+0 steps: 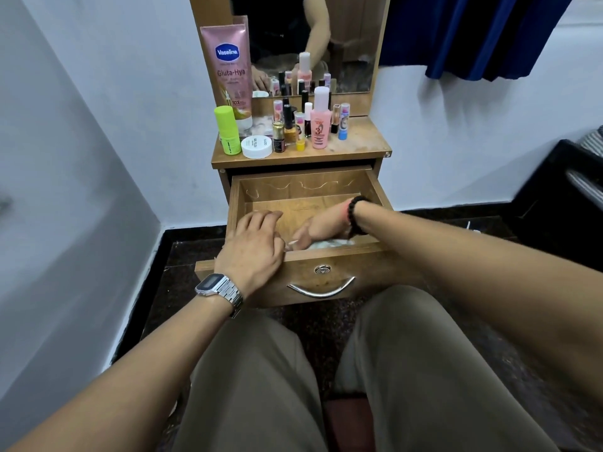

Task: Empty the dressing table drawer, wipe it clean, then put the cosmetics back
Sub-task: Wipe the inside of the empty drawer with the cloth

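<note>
Wipe stage under way, as I judge it. My left hand [253,244] rests on the near-left corner of the drawer [375,190], fingers loosely bent over the front rim, holding nothing. Just right of it, inside the drawer against the front wall, my right hand [313,230] presses down on a white cloth [329,243]; whether the grip is curled round it I cannot tell. Beyond both hands the drawer floor shows bare: emptying looks done. Further off, the cosmetics [319,125] stand on the desk [359,145], still to be returned.
</note>
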The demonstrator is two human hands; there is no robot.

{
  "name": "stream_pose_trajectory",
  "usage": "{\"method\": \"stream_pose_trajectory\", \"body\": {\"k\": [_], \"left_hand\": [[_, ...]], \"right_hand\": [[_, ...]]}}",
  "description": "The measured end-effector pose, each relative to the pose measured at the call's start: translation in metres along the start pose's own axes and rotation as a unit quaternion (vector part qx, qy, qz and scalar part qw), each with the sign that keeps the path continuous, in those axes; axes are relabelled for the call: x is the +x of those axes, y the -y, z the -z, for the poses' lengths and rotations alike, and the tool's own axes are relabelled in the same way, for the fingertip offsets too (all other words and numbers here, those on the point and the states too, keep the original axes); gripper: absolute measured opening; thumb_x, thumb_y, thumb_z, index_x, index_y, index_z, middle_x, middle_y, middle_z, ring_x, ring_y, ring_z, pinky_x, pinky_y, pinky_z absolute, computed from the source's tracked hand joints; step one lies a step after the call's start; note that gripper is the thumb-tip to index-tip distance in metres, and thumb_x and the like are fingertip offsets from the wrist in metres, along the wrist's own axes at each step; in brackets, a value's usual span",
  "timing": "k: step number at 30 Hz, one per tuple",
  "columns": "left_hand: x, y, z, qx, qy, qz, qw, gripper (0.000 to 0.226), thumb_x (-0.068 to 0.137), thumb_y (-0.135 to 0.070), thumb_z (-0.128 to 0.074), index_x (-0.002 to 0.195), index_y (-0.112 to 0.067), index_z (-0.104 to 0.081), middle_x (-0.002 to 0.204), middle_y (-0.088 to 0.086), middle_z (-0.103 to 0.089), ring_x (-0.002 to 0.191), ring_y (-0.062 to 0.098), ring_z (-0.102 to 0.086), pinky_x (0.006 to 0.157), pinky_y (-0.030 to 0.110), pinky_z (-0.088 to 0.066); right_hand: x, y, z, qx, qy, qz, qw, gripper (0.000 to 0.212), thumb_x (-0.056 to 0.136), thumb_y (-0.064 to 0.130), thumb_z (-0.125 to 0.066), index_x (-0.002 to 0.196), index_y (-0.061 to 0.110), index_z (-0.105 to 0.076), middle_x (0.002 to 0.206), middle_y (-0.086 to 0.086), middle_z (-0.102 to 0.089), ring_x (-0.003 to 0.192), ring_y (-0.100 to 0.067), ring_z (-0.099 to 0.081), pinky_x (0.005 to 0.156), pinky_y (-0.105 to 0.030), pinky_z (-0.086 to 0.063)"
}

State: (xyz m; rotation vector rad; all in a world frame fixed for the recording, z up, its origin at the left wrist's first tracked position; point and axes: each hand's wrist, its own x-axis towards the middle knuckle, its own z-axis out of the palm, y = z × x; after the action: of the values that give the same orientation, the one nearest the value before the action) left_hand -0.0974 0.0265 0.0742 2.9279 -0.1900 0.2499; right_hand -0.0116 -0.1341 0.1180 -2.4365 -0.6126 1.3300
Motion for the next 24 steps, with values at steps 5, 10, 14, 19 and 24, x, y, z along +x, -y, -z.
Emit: {"method": "stream_pose_trajectory", "body": {"k": [5, 10, 14, 19, 24], "left_hand": [[-0.002, -0.002, 0.004, -0.012, 0.017, 0.007, 1.0, 0.054, 0.092, -0.034, -0.02, 0.143, -0.021, -0.036, 0.144, 0.0, -0.042, 0.136, 0.021, -0.031, 0.11, 0.043, -0.031], [-0.003, -0.004, 0.005, -0.007, 0.027, 0.018, 0.999, 0.052, 0.094, -0.033, -0.021, 0.143, -0.022, -0.035, 0.144, 0.0, -0.042, 0.136, 0.021, -0.031, 0.11, 0.043, -0.032], [-0.002, -0.003, 0.005, 0.001, 0.019, 0.016, 1.0, 0.055, 0.091, -0.034, -0.021, 0.142, -0.021, -0.037, 0.143, 0.002, -0.044, 0.134, 0.023, -0.035, 0.11, 0.044, -0.032], [-0.003, -0.007, 0.006, -0.002, 0.028, 0.012, 1.0, 0.06, 0.087, -0.038, -0.016, 0.141, -0.023, -0.036, 0.143, 0.001, -0.044, 0.134, 0.023, -0.036, 0.108, 0.044, -0.033], [-0.005, -0.007, 0.008, -0.003, 0.033, 0.016, 0.999, 0.045, 0.099, -0.031, -0.026, 0.142, -0.025, -0.036, 0.143, -0.002, -0.042, 0.132, 0.021, -0.037, 0.107, 0.042, -0.034]], "right_hand": [[-0.021, -0.054, 0.022, -0.006, -0.006, -0.088, 0.996, 0.045, 0.077, 0.05, -0.067, 0.112, 0.02, -0.067, 0.11, -0.005, -0.072, 0.101, -0.024, -0.069, 0.095, -0.042, -0.051], [-0.003, -0.043, 0.001, 0.007, -0.072, -0.037, 0.997, 0.03, 0.092, 0.033, -0.056, 0.115, 0.016, -0.066, 0.112, -0.003, -0.069, 0.098, -0.018, -0.066, 0.092, -0.037, -0.053], [0.011, -0.014, -0.009, 0.032, -0.071, 0.018, 0.997, 0.027, 0.095, 0.019, -0.053, 0.121, 0.017, -0.061, 0.093, 0.005, -0.067, 0.066, 0.001, -0.063, 0.059, -0.013, -0.051], [0.004, -0.021, -0.008, -0.036, -0.09, 0.029, 0.995, 0.028, 0.099, 0.031, -0.047, 0.116, 0.015, -0.063, 0.107, -0.003, -0.069, 0.092, -0.016, -0.065, 0.094, -0.03, -0.051], [-0.023, -0.051, 0.02, -0.214, -0.045, -0.056, 0.974, 0.027, 0.097, 0.029, -0.047, 0.115, 0.016, -0.062, 0.104, -0.003, -0.065, 0.092, -0.021, -0.06, 0.089, -0.034, -0.048]]}}
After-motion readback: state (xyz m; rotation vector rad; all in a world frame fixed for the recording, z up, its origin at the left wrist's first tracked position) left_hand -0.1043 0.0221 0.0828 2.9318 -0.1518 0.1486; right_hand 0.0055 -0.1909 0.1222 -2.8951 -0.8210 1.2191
